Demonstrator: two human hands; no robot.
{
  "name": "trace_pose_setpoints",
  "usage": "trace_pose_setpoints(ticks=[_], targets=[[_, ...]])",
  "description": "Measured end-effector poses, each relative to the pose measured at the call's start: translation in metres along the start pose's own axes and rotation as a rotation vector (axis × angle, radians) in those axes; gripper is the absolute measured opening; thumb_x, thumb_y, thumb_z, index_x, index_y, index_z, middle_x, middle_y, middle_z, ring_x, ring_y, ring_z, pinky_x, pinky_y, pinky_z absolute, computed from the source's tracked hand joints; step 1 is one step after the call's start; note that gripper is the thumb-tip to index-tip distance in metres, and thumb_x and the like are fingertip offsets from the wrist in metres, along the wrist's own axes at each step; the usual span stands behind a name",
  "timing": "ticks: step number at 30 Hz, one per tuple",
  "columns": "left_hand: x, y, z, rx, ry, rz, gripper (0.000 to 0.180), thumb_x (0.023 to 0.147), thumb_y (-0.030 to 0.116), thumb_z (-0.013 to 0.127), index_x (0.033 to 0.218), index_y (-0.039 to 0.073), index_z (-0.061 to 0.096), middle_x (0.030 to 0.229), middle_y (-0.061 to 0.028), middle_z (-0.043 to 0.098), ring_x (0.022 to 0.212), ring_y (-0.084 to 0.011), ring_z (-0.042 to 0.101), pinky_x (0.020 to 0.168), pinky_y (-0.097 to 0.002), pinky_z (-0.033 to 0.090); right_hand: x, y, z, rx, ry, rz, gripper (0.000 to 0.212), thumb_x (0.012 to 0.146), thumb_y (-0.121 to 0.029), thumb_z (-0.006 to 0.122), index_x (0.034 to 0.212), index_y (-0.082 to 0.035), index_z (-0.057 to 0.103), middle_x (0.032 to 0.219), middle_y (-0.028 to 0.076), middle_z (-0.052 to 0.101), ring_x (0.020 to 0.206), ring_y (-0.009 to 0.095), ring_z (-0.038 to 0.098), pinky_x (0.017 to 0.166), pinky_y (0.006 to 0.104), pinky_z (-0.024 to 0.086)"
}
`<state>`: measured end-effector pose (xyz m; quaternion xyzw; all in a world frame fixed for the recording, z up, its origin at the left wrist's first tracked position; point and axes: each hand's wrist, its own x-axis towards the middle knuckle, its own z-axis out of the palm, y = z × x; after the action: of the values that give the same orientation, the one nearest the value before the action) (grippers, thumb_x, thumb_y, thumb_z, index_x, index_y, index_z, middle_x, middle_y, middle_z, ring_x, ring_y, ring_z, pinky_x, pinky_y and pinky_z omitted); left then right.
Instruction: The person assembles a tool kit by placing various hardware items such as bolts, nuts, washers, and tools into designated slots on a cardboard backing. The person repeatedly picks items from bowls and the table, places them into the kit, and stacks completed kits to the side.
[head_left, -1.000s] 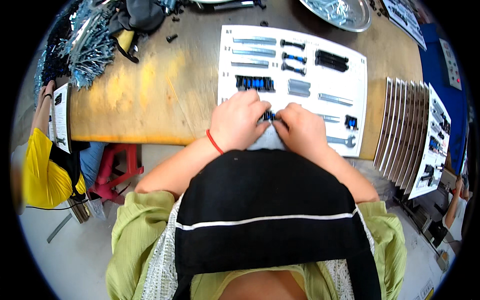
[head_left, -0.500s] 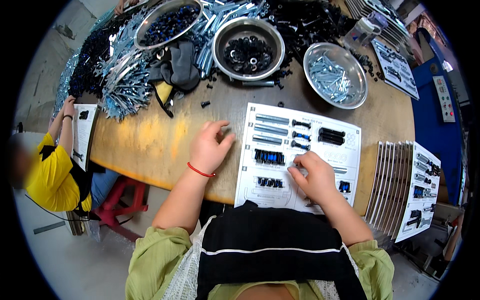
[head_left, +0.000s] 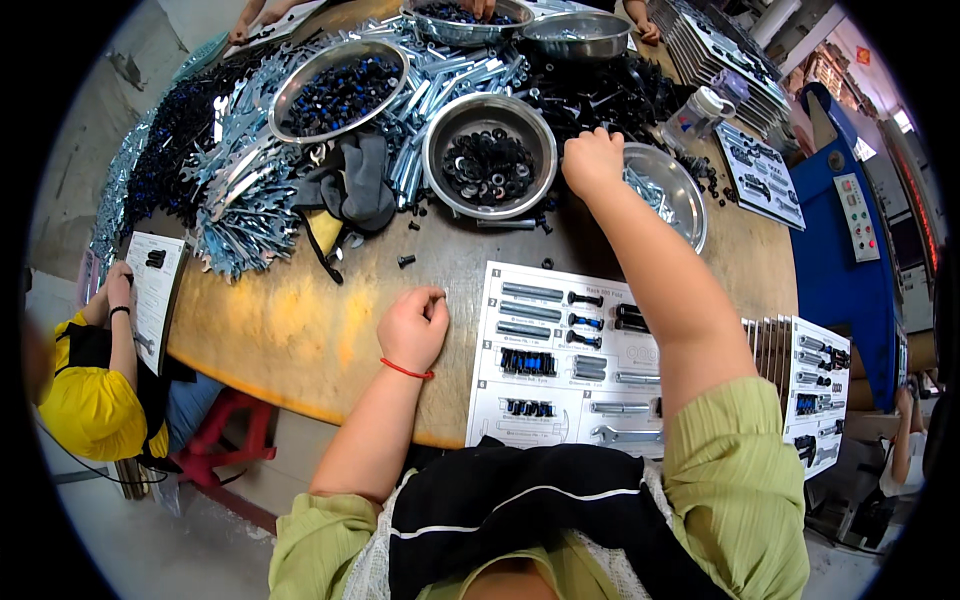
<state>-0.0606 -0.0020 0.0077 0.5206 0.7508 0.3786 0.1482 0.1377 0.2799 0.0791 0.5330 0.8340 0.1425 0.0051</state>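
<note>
My left hand (head_left: 414, 326) rests closed on the table, left of a white printed card (head_left: 487, 420); what its curled fingers hold, if anything, is hidden. My right hand (head_left: 595, 163) reaches past the card to the left rim of a steel bowl (head_left: 690, 190) of silvery pins, its fingers closed and their tips turned away from view. Silvery tubes (head_left: 530, 292), black bolts (head_left: 585, 299) and a wrench (head_left: 628, 435) lie in marked sections of the card. My right forearm covers the card's right side. A steel bowl of black nuts and washers (head_left: 490, 168) stands left of my right hand.
Wrenches (head_left: 240, 215), a grey glove (head_left: 362, 185) and a bowl of dark bolts (head_left: 340, 95) are at the far left. Black hardware (head_left: 610, 90) lies behind my right hand. Filled cards (head_left: 820, 400) stand stacked at right. A person in yellow (head_left: 100, 385) works at left.
My right hand has moved from the card up and away to the pin bowl's rim. My left hand's fingers have curled in. The view has shifted, showing more of the table's far side.
</note>
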Motion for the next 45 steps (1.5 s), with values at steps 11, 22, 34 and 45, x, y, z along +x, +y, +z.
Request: trace_pose_setpoints(ticks=[11, 22, 34, 45], targets=[[-0.001, -0.003, -0.005, -0.009, 0.009, -0.023, 0.010, 0.079, 0.015, 0.067, 0.087, 0.012, 0.073, 0.074, -0.0035, 0.065, 0.065, -0.0216, 0.063, 0.058, -0.0335, 0.049, 0.030, 0.030, -0.036, 0.037, -0.012, 0.220, 0.033, 0.088, -0.035, 0.056, 0.095, -0.009, 0.076, 0.099, 0.012, 0.073, 0.100, 0.031, 0.066, 0.088, 0.0465, 0.042], [0.015, -0.013, -0.036, -0.071, 0.239, 0.052, 0.036, 0.077, 0.017, 0.071, 0.111, 0.009, 0.065, 0.104, -0.0104, 0.063, 0.098, -0.0286, 0.060, 0.084, -0.0376, 0.049, -0.119, 0.017, -0.078, 1.026, 0.273, 0.061, 0.020, 0.085, -0.018, 0.071, 0.089, 0.002, 0.070, 0.082, 0.010, 0.067, 0.077, 0.018, 0.063, 0.072, 0.0297, 0.048], [0.107, -0.034, -0.139, -0.091, 0.619, 0.205, 0.034, 0.081, 0.025, 0.065, 0.109, 0.004, 0.066, 0.112, -0.0138, 0.066, 0.108, -0.0277, 0.059, 0.097, -0.0418, 0.045, -0.190, -0.064, -0.075, 1.625, 0.091, 0.127, 0.019, 0.090, -0.016, 0.070, 0.097, 0.001, 0.069, 0.083, -0.001, 0.063, 0.076, 0.007, 0.053, 0.068, 0.0229, 0.043], [-0.056, 0.079, -0.140, -1.634, 0.426, 0.027, 0.035, 0.103, 0.029, 0.049, 0.126, 0.003, 0.055, 0.122, -0.0090, 0.063, 0.110, -0.0238, 0.061, 0.099, -0.0396, 0.047, -0.254, -0.208, -0.149, 1.329, 0.695, -0.505, 0.026, 0.076, -0.001, 0.074, 0.098, 0.000, 0.060, 0.091, 0.013, 0.061, 0.081, 0.026, 0.058, 0.076, 0.0334, 0.045]])
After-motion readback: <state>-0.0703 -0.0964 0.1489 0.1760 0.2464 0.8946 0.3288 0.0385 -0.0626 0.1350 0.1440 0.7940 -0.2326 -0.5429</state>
